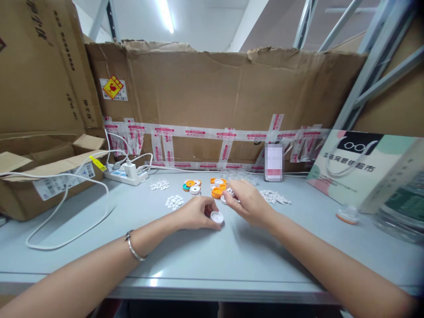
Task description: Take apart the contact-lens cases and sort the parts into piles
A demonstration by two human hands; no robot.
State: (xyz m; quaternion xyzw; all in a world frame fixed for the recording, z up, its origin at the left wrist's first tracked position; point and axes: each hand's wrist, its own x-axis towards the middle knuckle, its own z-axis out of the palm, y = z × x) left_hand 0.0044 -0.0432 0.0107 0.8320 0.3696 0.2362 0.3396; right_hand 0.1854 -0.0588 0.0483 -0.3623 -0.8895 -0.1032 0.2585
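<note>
My left hand [198, 213] holds a small round white cup-like part [217, 217] between thumb and fingers, low over the grey table. Just right of it, my right hand [247, 201] reaches to a white part [228, 195] beside the orange round parts [217, 192]; its fingers are bent around that spot, and whether they grip it is unclear. Behind my left hand stand white round parts [195, 190] and an orange and teal group [190, 184]. Small white discs [174, 202] lie in a pile left of my left hand.
More white pieces lie at the back left [159, 184] and right [274, 197], with clear parts [238, 176] behind. A phone [274, 163] leans on cardboard. A power strip [126, 175], cable and open box [43, 176] are left; a paper bag [351, 170] and large bottle [404, 207] right.
</note>
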